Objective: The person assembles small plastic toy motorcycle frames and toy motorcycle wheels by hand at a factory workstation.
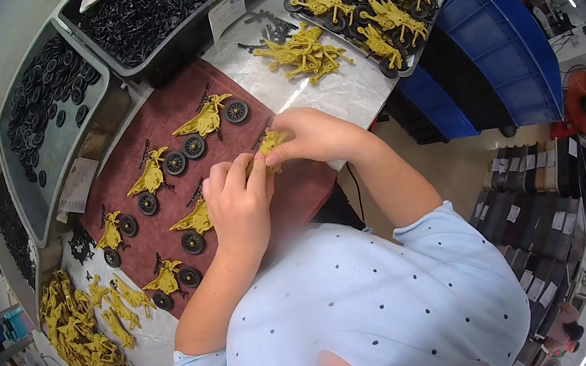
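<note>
Above the right part of a dark red cloth (149, 121), my left hand (239, 199) and my right hand (312, 135) come together on a small yellow plastic toy motorcycle body (272, 142). Fingers of both hands pinch it and cover much of it. A thin black part (260, 136) shows beside it, partly hidden by the fingers. Just left of my left hand lies another yellow body (195, 218) with a black spoked wheel (193, 242) by it. Several more yellow bodies, such as one upper yellow body (203, 119), lie on the cloth with black wheels and thin black parts.
A grey bin of black wheels (118, 102) and a black bin of thin black parts (201, 35) stand along the far side. Yellow pieces form a heap (79, 340) at left and a pile (305, 52) at far right, near a tray (408, 71) of wheeled yellow toys. Blue crates (501, 41) stand beyond.
</note>
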{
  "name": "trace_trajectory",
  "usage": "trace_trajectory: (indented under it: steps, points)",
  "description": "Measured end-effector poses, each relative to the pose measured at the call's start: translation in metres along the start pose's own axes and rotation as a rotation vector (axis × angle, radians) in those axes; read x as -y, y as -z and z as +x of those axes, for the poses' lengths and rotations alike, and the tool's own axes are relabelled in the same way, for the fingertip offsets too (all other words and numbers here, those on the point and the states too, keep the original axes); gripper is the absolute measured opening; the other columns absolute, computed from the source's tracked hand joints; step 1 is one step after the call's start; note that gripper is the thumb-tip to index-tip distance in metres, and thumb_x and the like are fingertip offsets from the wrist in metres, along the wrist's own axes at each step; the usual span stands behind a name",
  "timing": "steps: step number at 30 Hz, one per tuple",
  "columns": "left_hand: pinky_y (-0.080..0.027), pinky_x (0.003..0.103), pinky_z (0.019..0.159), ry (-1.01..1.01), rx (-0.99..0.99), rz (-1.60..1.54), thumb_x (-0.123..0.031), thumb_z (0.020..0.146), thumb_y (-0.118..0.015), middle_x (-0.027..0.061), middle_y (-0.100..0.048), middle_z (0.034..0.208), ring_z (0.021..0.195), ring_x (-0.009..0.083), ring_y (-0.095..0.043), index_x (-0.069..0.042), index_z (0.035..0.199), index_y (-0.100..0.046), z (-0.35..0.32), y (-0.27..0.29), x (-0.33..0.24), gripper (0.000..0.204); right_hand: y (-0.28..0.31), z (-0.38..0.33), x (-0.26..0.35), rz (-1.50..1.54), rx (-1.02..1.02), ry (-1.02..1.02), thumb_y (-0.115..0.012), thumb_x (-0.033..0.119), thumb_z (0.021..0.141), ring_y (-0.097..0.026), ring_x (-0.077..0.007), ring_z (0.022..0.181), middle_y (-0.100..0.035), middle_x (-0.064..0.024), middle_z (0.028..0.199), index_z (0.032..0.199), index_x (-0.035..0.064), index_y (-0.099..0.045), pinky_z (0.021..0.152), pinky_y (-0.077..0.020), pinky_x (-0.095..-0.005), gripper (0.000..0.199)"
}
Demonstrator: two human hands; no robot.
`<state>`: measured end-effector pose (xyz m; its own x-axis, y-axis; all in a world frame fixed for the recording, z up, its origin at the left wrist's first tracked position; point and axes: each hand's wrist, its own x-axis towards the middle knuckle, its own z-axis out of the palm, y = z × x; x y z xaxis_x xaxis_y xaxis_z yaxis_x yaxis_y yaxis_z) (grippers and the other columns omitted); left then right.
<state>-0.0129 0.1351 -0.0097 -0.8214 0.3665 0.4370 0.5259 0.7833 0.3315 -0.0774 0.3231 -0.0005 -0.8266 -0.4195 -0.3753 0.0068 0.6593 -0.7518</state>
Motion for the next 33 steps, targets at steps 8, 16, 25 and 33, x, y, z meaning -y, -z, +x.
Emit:
trace_trajectory:
  steps: [8,16,25,33]
  points:
    - [-0.039,0.039,0.086,0.134,0.053,-0.152,-0.017,0.068,-0.080,0.0073,-0.064,0.100,0.098,0.0266,-0.058,-0.005,0.105,-0.064,0.000,0.028,0.000,0.042,-0.009,-0.036,0.010,0.431,-0.119,0.217,-0.077,0.002,0.072,-0.064,-0.0139,0.092,-0.069,-0.0047,0.101,0.107,0.0035,-0.066,0.081,-0.0499,-0.0286,0.037]
    - [-0.040,0.036,0.083,0.147,0.027,-0.247,-0.013,0.072,-0.078,0.0073,-0.067,0.089,0.088,0.0245,-0.062,-0.005,0.099,-0.067,-0.009,0.042,-0.005,0.030,-0.027,-0.044,0.016,0.488,-0.157,0.354,-0.075,-0.002,0.074,-0.067,-0.0142,0.095,-0.070,-0.0061,0.100,0.106,0.0023,-0.066,0.083,-0.0525,-0.0276,0.033]
    - [-0.044,0.038,0.079,0.172,0.017,-0.309,-0.013,0.073,-0.077,0.0095,-0.068,0.083,0.081,0.0278,-0.063,-0.004,0.095,-0.070,-0.014,0.039,0.004,0.024,-0.036,-0.048,0.022,0.406,-0.220,0.267,-0.068,-0.003,0.080,-0.067,-0.0132,0.088,-0.069,-0.0098,0.103,0.110,0.0007,-0.065,0.078,-0.0528,-0.0252,0.030]
    - [-0.049,0.023,0.062,0.688,0.431,-1.002,-0.022,0.085,-0.074,0.0061,-0.070,0.084,0.070,0.0075,-0.061,0.004,0.107,-0.068,-0.018,0.054,0.005,0.035,-0.012,-0.045,0.012,1.052,0.098,0.328,-0.068,0.032,0.091,-0.062,-0.0105,0.093,-0.065,-0.0069,0.108,0.126,-0.0004,-0.058,0.082,-0.0511,-0.0259,0.048]
